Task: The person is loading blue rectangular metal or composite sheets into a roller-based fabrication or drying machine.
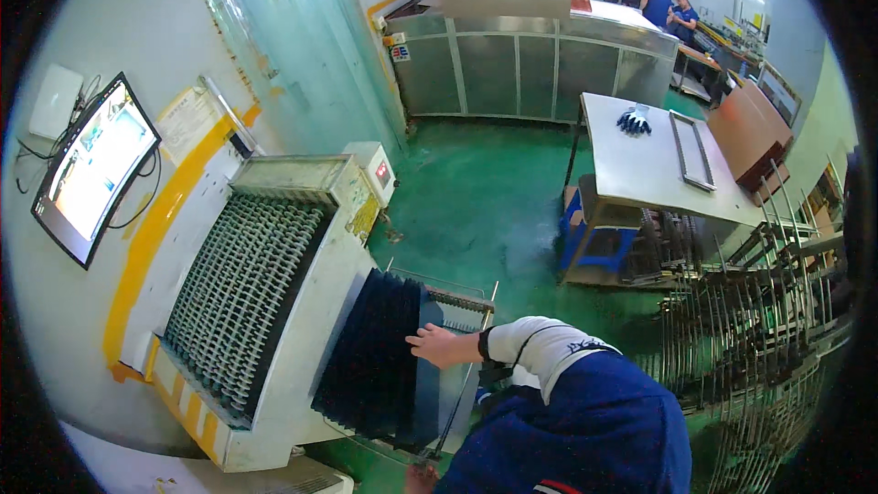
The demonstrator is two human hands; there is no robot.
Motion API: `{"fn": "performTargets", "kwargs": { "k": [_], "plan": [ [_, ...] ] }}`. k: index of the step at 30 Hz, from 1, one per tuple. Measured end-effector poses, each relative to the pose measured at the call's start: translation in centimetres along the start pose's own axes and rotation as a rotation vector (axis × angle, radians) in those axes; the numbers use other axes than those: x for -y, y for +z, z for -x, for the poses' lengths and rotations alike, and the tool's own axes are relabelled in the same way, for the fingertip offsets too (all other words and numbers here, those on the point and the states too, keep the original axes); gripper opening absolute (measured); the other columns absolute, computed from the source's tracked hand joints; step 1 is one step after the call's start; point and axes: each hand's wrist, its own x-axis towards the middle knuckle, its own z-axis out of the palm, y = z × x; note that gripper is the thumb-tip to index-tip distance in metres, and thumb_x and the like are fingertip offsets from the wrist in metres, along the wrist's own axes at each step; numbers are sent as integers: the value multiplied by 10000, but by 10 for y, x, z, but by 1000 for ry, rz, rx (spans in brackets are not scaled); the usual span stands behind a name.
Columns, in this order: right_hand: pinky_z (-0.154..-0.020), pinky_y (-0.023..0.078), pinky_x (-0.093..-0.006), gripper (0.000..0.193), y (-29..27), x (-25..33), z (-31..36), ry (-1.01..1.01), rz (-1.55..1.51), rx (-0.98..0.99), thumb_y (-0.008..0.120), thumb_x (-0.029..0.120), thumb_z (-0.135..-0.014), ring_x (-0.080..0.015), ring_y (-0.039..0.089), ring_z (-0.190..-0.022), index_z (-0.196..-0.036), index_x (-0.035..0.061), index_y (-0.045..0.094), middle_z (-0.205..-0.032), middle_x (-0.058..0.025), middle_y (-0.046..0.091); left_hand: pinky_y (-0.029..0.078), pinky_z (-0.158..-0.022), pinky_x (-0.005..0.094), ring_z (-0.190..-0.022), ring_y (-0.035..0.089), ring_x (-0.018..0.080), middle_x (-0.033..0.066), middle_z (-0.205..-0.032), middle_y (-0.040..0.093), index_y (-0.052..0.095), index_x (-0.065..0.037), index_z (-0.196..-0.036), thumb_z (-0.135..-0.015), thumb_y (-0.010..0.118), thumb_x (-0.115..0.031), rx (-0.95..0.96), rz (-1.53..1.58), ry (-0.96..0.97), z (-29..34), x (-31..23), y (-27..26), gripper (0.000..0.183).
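A row of thin dark panels (370, 352) stands close together in a metal-rod rack (465, 300) beside the machine. My right hand (437, 346), in a white sleeve with a dark wristband, reaches in from the right. Its fingers are bent over the upper edge of the nearest dark grey panel (426, 402), at the right end of the row. Low in the picture, my left hand (422, 476) is near that panel's lower corner. Most of it is cut off or covered, and its fingers cannot be made out.
A machine with rows of ridged rollers (242, 297) stands left, below a wall monitor (99, 165). At right are a table (631, 165) with gloves (635, 119) and a metal frame (692, 151), and many upright rod racks (732, 348). Several people are far behind.
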Motion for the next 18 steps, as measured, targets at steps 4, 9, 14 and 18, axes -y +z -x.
{"fn": "performTargets", "kwargs": {
  "k": [4, 9, 14, 18],
  "plan": [
    [-966, 352, -402, 374, -1, -1, -6, -76, 40, -36, 635, 215, -783, -254, 443, -1215, -1135, 92, 615, -1431, -102, 436, 527, -746, 402, -892, 639, 302, 151, -1102, 631, 595, -34, -1122, -912, 552, -239, -68, 1, -14, 6, 12, -9, 297],
    [-741, 498, -447, 157, 32, -27, -21, -171, -45, -266, 615, 131, -718, -311, 620, -921, -840, 61, 685, -1048, -135, 609, 530, -737, 394, -889, 642, 304, 155, -1111, 632, 604, -33, -1106, -911, 554, -233, -183, -665, 355, 29, 21, -21, 284],
    [-1016, 373, -457, 328, 31, -28, -5, -169, -146, -298, 601, 129, -739, -307, 477, -1229, -1058, 86, 669, -1314, -138, 522, 507, -713, 366, -914, 616, 250, 153, -1143, 600, 501, 6, -1237, -941, 553, -215, -290, 766, -172, 46, 3, -11, 373],
    [-1047, 334, -445, 341, 17, -28, -8, -174, -200, -313, 612, 130, -724, -298, 448, -1244, -1057, 97, 675, -1331, -109, 519, 503, -709, 359, -924, 600, 264, 161, -1171, 588, 490, 12, -1259, -933, 576, -225, -393, 1059, -331, 64, 31, -6, 412]
  ]
}}
